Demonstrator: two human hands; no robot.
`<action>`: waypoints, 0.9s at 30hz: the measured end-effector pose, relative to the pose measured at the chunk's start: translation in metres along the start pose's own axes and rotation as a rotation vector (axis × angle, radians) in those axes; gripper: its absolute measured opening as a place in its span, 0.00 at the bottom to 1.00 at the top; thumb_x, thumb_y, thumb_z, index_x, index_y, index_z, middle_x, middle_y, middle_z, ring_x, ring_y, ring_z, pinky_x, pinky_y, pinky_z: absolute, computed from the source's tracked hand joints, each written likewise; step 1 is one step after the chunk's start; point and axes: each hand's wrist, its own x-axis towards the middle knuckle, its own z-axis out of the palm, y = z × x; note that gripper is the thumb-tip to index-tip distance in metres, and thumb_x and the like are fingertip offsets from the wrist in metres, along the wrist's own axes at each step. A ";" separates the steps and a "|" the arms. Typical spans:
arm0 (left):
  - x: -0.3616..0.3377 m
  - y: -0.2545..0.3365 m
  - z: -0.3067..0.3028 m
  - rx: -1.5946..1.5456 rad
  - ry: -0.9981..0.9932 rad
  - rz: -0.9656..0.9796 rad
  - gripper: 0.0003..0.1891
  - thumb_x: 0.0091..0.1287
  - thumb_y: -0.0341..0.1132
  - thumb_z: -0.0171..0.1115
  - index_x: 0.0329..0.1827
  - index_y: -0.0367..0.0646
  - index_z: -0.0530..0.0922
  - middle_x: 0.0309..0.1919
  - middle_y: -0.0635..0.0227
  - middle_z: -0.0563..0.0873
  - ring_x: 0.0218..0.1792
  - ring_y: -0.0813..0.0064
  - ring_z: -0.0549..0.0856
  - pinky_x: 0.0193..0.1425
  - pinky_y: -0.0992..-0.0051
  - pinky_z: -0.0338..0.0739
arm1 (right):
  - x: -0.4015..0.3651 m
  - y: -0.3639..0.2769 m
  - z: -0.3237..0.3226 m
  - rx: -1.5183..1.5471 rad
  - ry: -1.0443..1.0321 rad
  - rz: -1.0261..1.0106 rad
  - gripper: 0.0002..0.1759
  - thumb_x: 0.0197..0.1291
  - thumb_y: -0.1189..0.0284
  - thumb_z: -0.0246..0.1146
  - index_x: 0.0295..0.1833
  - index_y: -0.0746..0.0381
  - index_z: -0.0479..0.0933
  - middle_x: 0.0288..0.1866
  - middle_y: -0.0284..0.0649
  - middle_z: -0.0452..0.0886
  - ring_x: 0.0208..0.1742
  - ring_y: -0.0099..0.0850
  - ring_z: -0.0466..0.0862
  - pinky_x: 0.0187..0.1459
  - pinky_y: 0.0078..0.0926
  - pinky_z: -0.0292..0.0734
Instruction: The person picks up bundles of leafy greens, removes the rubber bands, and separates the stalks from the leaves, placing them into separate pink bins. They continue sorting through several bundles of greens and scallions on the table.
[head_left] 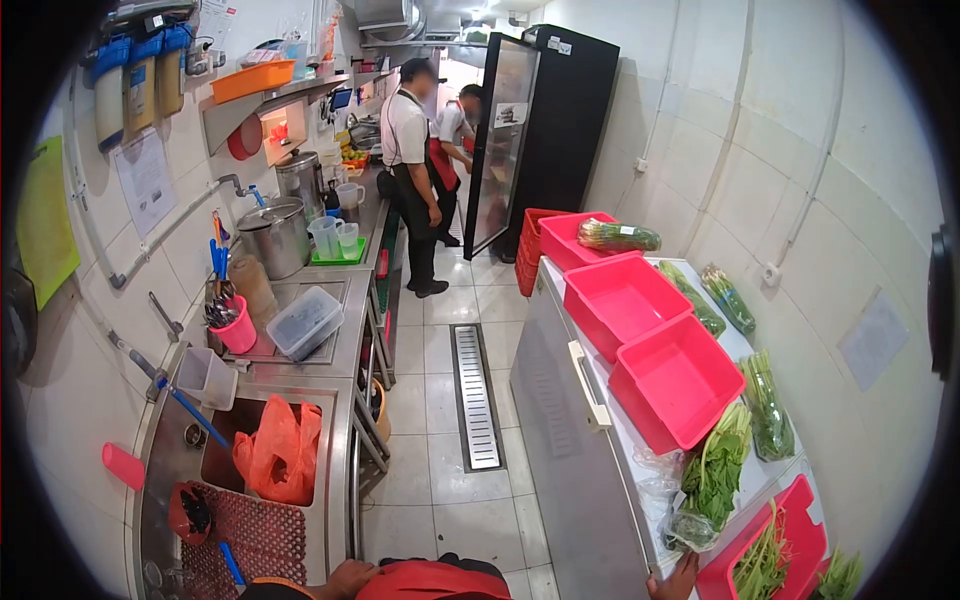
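My left hand (348, 578) is at the bottom of the view, beside the red apron (435, 580) and close to the sink's front edge; its fingers are not clear. At the lower right, my right hand (677, 578) rests with fingers stretched out on the edge of the white chest freezer (560, 400), holding nothing that I can see. Right beside it stands a pink basin (812, 545) with leafy stalks (764, 560). Just above lies a bunch of leafy greens (717, 460), partly in clear plastic (690, 528). Two empty pink basins (678, 380) (625, 300) sit farther back on the lid.
Wrapped vegetables (768, 410) lie along the wall side. On the left, a steel sink (325, 440) holds an orange plastic bag (282, 450). Two people (410, 150) (450, 140) stand by an open black fridge (565, 120). A floor drain (475, 400) runs down the aisle.
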 end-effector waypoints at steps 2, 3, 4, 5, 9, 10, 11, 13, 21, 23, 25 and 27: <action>-0.005 0.038 -0.048 0.003 -0.161 -0.108 0.18 0.70 0.48 0.56 0.30 0.43 0.83 0.26 0.52 0.86 0.29 0.52 0.84 0.33 0.53 0.76 | -0.001 -0.001 -0.003 0.028 0.015 0.003 0.51 0.61 0.49 0.65 0.73 0.82 0.62 0.74 0.72 0.65 0.76 0.64 0.65 0.78 0.49 0.60; -0.008 0.049 -0.062 -0.006 -0.175 -0.120 0.20 0.70 0.48 0.56 0.26 0.43 0.81 0.24 0.52 0.85 0.27 0.52 0.83 0.32 0.54 0.75 | -0.001 0.000 -0.001 0.026 0.014 0.000 0.51 0.61 0.49 0.65 0.73 0.82 0.62 0.74 0.72 0.65 0.76 0.64 0.65 0.78 0.49 0.59; -0.010 0.052 -0.069 -0.014 -0.190 -0.133 0.21 0.70 0.47 0.55 0.22 0.42 0.80 0.22 0.53 0.83 0.25 0.52 0.82 0.31 0.54 0.73 | -0.001 0.002 0.001 0.024 0.012 -0.001 0.51 0.61 0.49 0.65 0.73 0.82 0.61 0.74 0.72 0.65 0.76 0.64 0.65 0.78 0.49 0.59; -0.008 0.044 -0.060 0.012 -0.177 -0.116 0.21 0.70 0.47 0.55 0.23 0.43 0.81 0.24 0.54 0.84 0.27 0.52 0.83 0.32 0.55 0.74 | -0.001 0.004 0.003 0.021 0.007 -0.003 0.51 0.61 0.49 0.65 0.73 0.83 0.61 0.74 0.72 0.65 0.76 0.64 0.65 0.78 0.49 0.59; 0.007 -0.022 0.036 -0.011 0.233 0.118 0.16 0.71 0.46 0.55 0.32 0.45 0.85 0.30 0.56 0.88 0.34 0.53 0.85 0.35 0.55 0.76 | -0.001 0.007 0.005 -0.024 0.003 -0.037 0.51 0.60 0.50 0.66 0.73 0.83 0.61 0.73 0.73 0.65 0.75 0.65 0.65 0.78 0.49 0.59; 0.003 -0.035 0.061 -0.047 0.423 0.212 0.15 0.71 0.45 0.55 0.36 0.46 0.86 0.32 0.56 0.88 0.35 0.52 0.85 0.37 0.55 0.76 | -0.001 0.009 0.006 -0.017 0.018 -0.051 0.51 0.60 0.50 0.66 0.72 0.83 0.62 0.73 0.73 0.65 0.75 0.65 0.65 0.78 0.49 0.60; -0.001 -0.033 0.060 0.023 0.280 0.189 0.12 0.71 0.43 0.55 0.42 0.49 0.83 0.35 0.60 0.87 0.39 0.56 0.86 0.41 0.58 0.76 | -0.001 0.011 0.008 -0.009 0.033 -0.065 0.51 0.59 0.51 0.66 0.72 0.84 0.62 0.73 0.73 0.65 0.75 0.65 0.65 0.78 0.50 0.60; -0.003 -0.026 0.038 0.170 -0.004 0.145 0.14 0.70 0.40 0.53 0.56 0.54 0.78 0.43 0.70 0.85 0.48 0.65 0.86 0.50 0.62 0.74 | -0.002 0.007 0.001 0.024 0.019 -0.070 0.51 0.59 0.51 0.66 0.71 0.84 0.62 0.72 0.74 0.66 0.74 0.66 0.66 0.77 0.50 0.61; -0.001 -0.037 0.050 0.243 -0.048 0.175 0.17 0.70 0.39 0.53 0.61 0.57 0.77 0.45 0.72 0.85 0.49 0.66 0.86 0.51 0.63 0.72 | -0.001 0.013 0.008 0.107 0.081 -0.095 0.49 0.59 0.52 0.66 0.70 0.86 0.63 0.69 0.77 0.68 0.71 0.69 0.67 0.76 0.53 0.62; -0.002 -0.038 0.054 0.259 -0.049 0.180 0.18 0.69 0.39 0.53 0.62 0.57 0.77 0.45 0.72 0.85 0.49 0.66 0.86 0.51 0.63 0.72 | -0.003 0.014 0.010 0.077 0.082 -0.104 0.49 0.58 0.53 0.66 0.70 0.86 0.63 0.69 0.77 0.68 0.71 0.69 0.67 0.76 0.53 0.62; -0.001 -0.034 0.049 0.280 -0.074 0.170 0.19 0.69 0.39 0.53 0.63 0.57 0.77 0.44 0.73 0.85 0.49 0.67 0.86 0.51 0.63 0.72 | 0.000 0.017 0.014 0.040 0.089 -0.122 0.49 0.58 0.53 0.67 0.70 0.86 0.63 0.69 0.77 0.68 0.72 0.69 0.67 0.76 0.53 0.62; -0.001 -0.034 0.049 0.267 -0.069 0.184 0.20 0.69 0.38 0.54 0.64 0.57 0.78 0.46 0.73 0.86 0.48 0.67 0.86 0.52 0.63 0.73 | 0.001 0.021 0.019 -0.001 0.094 -0.146 0.49 0.56 0.54 0.68 0.70 0.85 0.64 0.69 0.77 0.67 0.72 0.69 0.67 0.76 0.53 0.62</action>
